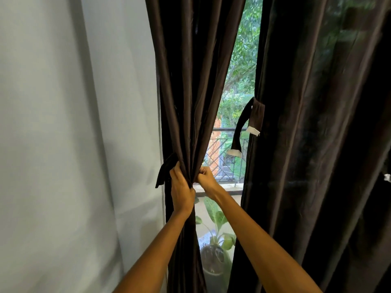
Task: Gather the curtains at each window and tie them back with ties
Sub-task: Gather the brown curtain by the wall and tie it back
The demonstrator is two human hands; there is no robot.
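Note:
A dark brown left curtain [190, 81] is bunched into folds against the wall side of the window. My left hand [181, 187] grips the gathered folds from the left, and my right hand [206, 179] grips the curtain's right edge, fingers curled in a fist. A dark tie [164, 173] hangs at the curtain's left edge, just beside my left hand. The right curtain [317, 123] hangs loose, with another dark tie [246, 123] with white ends dangling from its inner edge.
A pale wall [74, 134] fills the left side. Between the curtains the window [237, 81] shows trees, a balcony railing [226, 159] and a potted plant [213, 246] low down.

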